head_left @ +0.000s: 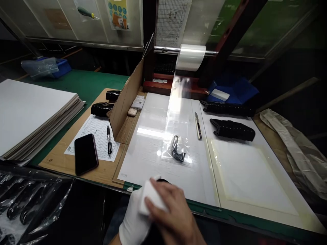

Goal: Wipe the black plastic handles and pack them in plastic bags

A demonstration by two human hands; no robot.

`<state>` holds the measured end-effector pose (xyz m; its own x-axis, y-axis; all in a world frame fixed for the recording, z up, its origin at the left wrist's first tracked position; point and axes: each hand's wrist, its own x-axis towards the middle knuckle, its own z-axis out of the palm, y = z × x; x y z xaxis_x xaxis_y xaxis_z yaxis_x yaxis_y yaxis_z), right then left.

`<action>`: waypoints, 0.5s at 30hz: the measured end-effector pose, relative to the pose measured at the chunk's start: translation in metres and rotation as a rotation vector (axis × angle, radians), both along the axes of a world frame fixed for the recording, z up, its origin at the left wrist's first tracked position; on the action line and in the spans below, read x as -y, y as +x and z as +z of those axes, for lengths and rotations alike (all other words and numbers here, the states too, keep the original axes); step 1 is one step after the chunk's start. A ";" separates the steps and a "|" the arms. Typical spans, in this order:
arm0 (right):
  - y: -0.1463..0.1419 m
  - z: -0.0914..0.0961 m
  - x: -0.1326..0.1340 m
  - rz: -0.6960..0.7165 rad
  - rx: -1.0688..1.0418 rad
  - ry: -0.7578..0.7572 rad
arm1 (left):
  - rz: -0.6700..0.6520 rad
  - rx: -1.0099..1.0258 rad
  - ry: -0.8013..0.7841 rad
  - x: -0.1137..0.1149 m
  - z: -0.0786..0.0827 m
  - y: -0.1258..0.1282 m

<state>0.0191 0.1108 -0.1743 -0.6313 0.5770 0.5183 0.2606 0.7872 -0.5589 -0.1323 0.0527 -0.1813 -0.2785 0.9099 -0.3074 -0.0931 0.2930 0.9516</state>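
At the bottom of the view, my left hand [133, 217] wears a white glove and my right hand [172, 214] is bare. A white foam block [152, 197] lies under my right fingers, pressed against a black object [163, 180] that is mostly hidden. The gloved fingers are out of sight. Beyond my hands, a black piece in clear plastic [176, 149] lies on a white board [145, 153], on a strip of film [177, 105] running from a film roll [190, 57]. A utility knife [198, 125] and a ribbed black piece [232, 129] lie to the right.
Left of a cardboard divider [126, 98] are a phone [86, 154], a pen [109, 140], and grid paper [94, 136]. A stack of white sheets [33, 115] sits at far left. Bagged black pieces [28, 200] lie at lower left, and crumpled sheeting [293, 149] lies at right.
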 end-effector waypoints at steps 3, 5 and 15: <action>-0.004 -0.003 0.002 -0.075 0.036 -0.108 | -0.057 -0.046 0.048 0.003 -0.002 -0.001; -0.007 -0.004 0.004 -0.067 0.006 -0.062 | -0.070 -0.062 0.060 0.004 -0.004 0.000; -0.020 -0.012 0.012 -0.228 0.004 -0.039 | -0.009 -0.109 0.096 0.015 -0.022 0.001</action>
<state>-0.0008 0.0992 -0.1861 -0.4840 0.7243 0.4909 0.4313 0.6857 -0.5864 -0.1315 0.0375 -0.2032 -0.2976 0.9362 -0.1867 0.0148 0.2001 0.9797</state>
